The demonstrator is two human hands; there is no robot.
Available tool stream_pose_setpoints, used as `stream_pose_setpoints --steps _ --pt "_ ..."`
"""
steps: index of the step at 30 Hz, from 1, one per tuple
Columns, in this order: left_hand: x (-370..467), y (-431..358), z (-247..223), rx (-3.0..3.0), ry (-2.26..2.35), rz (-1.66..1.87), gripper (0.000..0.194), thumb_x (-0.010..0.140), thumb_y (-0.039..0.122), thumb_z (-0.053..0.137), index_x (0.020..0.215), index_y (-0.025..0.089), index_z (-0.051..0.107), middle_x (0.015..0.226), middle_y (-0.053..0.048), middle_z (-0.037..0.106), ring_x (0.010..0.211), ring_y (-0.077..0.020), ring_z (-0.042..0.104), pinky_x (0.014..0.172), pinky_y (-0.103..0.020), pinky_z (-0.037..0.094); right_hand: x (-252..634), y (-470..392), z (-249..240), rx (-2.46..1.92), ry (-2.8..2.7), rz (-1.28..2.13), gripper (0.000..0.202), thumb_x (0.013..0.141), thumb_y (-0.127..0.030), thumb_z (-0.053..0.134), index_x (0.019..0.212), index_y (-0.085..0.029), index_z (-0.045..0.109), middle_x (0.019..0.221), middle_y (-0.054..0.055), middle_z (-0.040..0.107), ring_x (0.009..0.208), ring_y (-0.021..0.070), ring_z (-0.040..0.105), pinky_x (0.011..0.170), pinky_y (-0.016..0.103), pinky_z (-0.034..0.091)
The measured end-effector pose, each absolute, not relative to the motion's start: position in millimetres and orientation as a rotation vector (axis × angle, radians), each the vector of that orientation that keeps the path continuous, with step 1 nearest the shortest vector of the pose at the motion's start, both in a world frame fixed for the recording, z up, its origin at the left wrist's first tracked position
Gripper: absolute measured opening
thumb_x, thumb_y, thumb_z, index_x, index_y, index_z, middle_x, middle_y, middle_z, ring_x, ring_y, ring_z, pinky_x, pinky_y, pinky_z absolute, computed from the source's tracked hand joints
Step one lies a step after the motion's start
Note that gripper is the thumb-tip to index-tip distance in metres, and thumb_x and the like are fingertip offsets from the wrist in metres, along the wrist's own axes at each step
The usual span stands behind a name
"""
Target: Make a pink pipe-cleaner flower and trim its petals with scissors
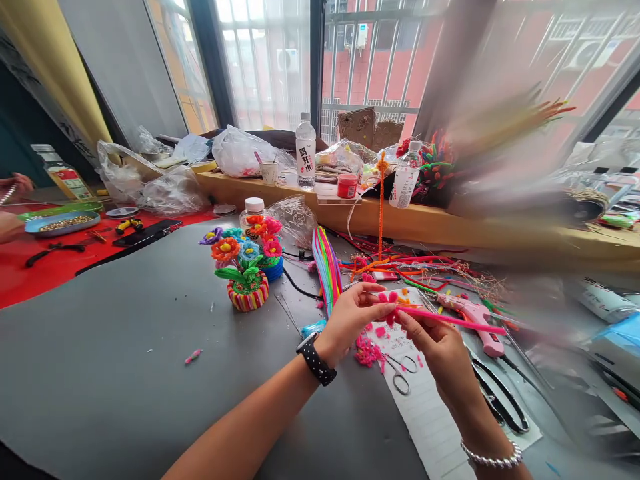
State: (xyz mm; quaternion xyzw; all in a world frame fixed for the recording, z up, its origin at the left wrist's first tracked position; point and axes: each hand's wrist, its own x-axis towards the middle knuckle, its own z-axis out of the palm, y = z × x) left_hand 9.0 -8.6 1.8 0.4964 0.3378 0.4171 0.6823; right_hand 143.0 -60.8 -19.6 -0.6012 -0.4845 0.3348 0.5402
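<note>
My left hand (346,321), with a dotted watch strap at the wrist, pinches a small pink fuzzy flower shape (389,298) between thumb and fingers. A long pink pipe cleaner (463,322) runs from it to the right. My right hand (443,352), wearing a beaded bracelet, has its thumb and fingers closed on that pipe cleaner close to the flower. Below the hands, pink fuzzy pieces (367,351) and small scissors (401,379) lie on and beside a sheet of paper (415,420). Fingertips partly cover the join between flower and stem.
Potted pipe-cleaner flowers (247,297) stand left of my hands. A pink glue gun (480,327) and black-handled shears (500,397) lie to the right. Loose pipe cleaners (425,263) spread behind. A water bottle (306,157) stands on the ledge. Another person's hands (11,223) show far left.
</note>
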Motion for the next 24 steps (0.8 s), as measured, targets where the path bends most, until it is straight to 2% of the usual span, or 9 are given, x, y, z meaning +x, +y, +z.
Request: stream_pose_setpoints --steps 6,12,18,22,24 --pt "2 0 5 1.151 0.764 0.952 0.046 0.055 0.023 0.074 0.092 0.012 0.048 0.066 0.001 0.057 0.059 -0.0105 0.058 0.059 -0.024 0.045 154 -57 -21 -1.420 -1.326 0.922 0.027 0.066 -0.039 0.063 0.084 -0.020 0.067 0.078 0.004 0.066 0.074 0.0194 0.058 0.059 0.027 0.046" --pt "-6 6 3 1.354 0.702 0.766 0.048 0.057 0.022 0.073 0.095 0.013 0.044 0.059 0.001 0.058 0.052 -0.0100 0.056 0.055 -0.023 0.043 168 -55 -20 -1.409 -1.214 0.875 0.034 0.072 -0.047 0.053 0.082 -0.017 0.064 0.070 0.003 0.060 0.057 0.0121 0.050 0.051 0.023 0.040" --pt "-3 0 0 1.468 0.690 0.680 0.054 0.059 0.029 0.070 0.104 0.014 0.045 0.059 0.000 0.059 0.056 -0.0120 0.057 0.053 -0.021 0.040 152 -60 -17 -1.314 -1.313 0.948 0.026 0.070 -0.043 0.058 0.068 -0.016 0.059 0.062 0.001 0.057 0.056 0.0119 0.048 0.051 0.023 0.038" --pt "2 -3 6 1.339 0.721 0.730 0.043 0.065 0.039 0.065 0.097 0.013 0.051 0.067 -0.003 0.060 0.060 -0.0105 0.057 0.059 -0.023 0.044 149 -61 -18 -1.289 -1.107 0.833 0.026 0.066 -0.041 0.063 0.064 -0.016 0.057 0.051 -0.003 0.049 0.045 0.0078 0.038 0.042 0.020 0.032" --pt "3 -4 9 1.268 0.714 0.736 0.039 0.066 0.040 0.063 0.092 0.012 0.054 0.072 -0.004 0.060 0.064 -0.0107 0.058 0.064 -0.025 0.046 149 -62 -19 -1.267 -1.033 0.809 0.025 0.065 -0.040 0.065 0.064 -0.016 0.057 0.051 -0.004 0.047 0.045 0.0071 0.038 0.042 0.019 0.032"
